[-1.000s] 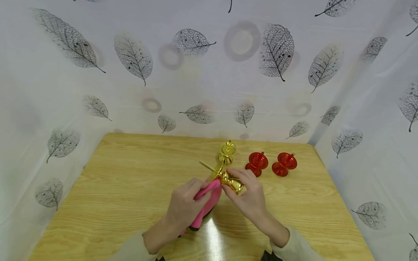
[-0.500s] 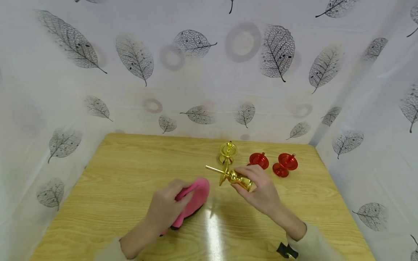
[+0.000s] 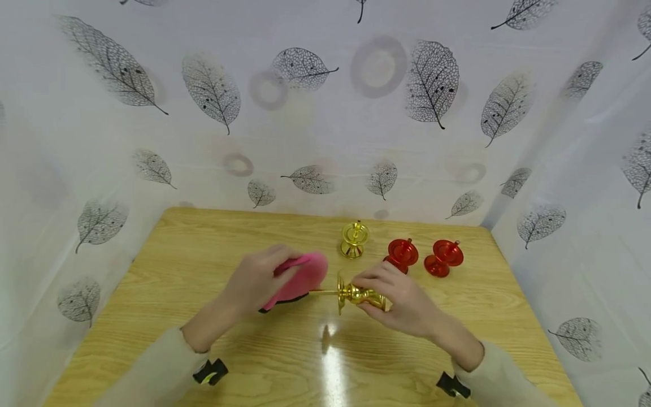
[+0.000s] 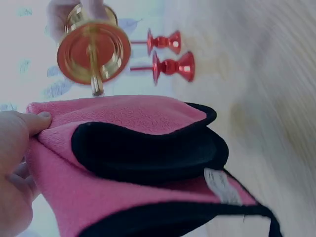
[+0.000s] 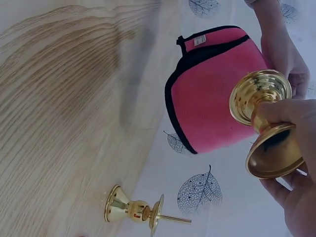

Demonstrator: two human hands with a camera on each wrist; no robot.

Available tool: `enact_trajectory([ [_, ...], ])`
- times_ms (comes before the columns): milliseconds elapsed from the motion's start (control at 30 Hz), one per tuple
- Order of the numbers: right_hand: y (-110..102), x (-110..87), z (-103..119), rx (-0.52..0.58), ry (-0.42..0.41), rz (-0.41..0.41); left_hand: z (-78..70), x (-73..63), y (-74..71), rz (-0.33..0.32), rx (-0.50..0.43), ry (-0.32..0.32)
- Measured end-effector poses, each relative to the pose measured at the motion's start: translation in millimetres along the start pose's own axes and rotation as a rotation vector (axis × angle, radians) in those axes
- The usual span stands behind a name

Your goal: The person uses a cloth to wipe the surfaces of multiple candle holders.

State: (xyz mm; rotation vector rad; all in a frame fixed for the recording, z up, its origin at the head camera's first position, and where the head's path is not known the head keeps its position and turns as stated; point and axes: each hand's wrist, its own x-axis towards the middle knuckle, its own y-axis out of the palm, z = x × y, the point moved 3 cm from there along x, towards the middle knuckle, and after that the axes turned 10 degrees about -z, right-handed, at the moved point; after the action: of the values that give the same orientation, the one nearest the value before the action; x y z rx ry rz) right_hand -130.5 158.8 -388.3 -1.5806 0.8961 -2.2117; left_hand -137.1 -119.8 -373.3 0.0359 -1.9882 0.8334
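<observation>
Since 0.5 s ago, the left hand (image 3: 259, 277) has carried the pink fleece cloth with black edging (image 3: 307, 276) farther up the table, and the shiny gold metal candlestick (image 3: 351, 292) in the right hand (image 3: 402, 299) has swung from a slant to nearly level, its spike now pointing at the cloth. The 3 standing candlesticks have stayed put.

The left hand pinches the cloth near its top, thumb on the near face; the rest hangs in folds, so its dark-lined opening shows in the left wrist view. Gripped this way, most of the fabric probably stays loose and free to wrap.

The right hand is clamped around the candlestick's narrow stem, between plate and flared base. That hold seems chosen to keep the plate and spike uncovered and turned toward the cloth. Tip and fabric edge lie very close; I cannot tell whether they touch.

Behind, on the pale wooden table (image 3: 193, 249), stand 1 gold metal candlestick with an upright spike (image 3: 352, 249) and 2 glossy red candlesticks (image 3: 443, 260), likely set back to leave the front free for both hands.
</observation>
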Motion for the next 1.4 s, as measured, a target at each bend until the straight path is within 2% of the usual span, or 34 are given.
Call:
enact_trajectory([
  [100, 4.8, 2.8, 2.2, -0.036, -0.045, 0.023, -9.0, 8.0, 7.8, 0.028, -0.020, 0.057],
  [233, 9.1, 6.8, 4.9, -0.103, -0.118, 0.066, -21.7, 10.0, 18.3, 0.100, -0.034, 0.115],
  [400, 11.3, 10.2, 6.0, -0.173, -0.203, 0.077, -27.4, 5.7, 24.7, 0.241, -0.063, 0.118],
  [500, 12.7, 12.4, 6.3, -0.215, -0.247, 0.069, -29.0, 2.5, 25.4, 0.292, -0.043, 0.168],
  [667, 15.8, 15.2, 5.6, -0.262, -0.268, 0.085, -32.4, 0.7, 23.7, 0.319, 0.059, 0.303],
  [767, 17.6, 16.4, 3.7, -0.236, -0.188, 0.124, -34.2, -0.7, 24.3, 0.338, 0.116, 0.369],
  [867, 19.4, 17.3, 0.7, -0.175, -0.023, 0.175, -36.6, -3.2, 25.2, 0.328, 0.184, 0.448],
  [967, 21.5, 17.9, -2.9, -0.077, 0.212, 0.215, -39.5, -6.4, 26.2, 0.283, 0.252, 0.523],
  [1133, 26.4, 14.8, -9.4, 0.138, 0.677, 0.220, -44.8, -11.6, 26.4, 0.228, 0.338, 0.628],
  [1200, 28.3, 12.3, -10.7, 0.190, 0.805, 0.209, -45.8, -13.5, 26.7, 0.225, 0.358, 0.653],
  [1267, 29.9, 10.7, -10.1, 0.201, 0.845, 0.202, -45.7, -14.5, 27.0, 0.222, 0.361, 0.652],
  [1300, 30.3, 10.6, -9.1, 0.195, 0.828, 0.192, -45.4, -14.5, 27.0, 0.218, 0.363, 0.647],
  [1400, 30.3, 11.4, -4.6, 0.120, 0.685, 0.151, -44.0, -11.9, 26.2, 0.205, 0.338, 0.607],
])
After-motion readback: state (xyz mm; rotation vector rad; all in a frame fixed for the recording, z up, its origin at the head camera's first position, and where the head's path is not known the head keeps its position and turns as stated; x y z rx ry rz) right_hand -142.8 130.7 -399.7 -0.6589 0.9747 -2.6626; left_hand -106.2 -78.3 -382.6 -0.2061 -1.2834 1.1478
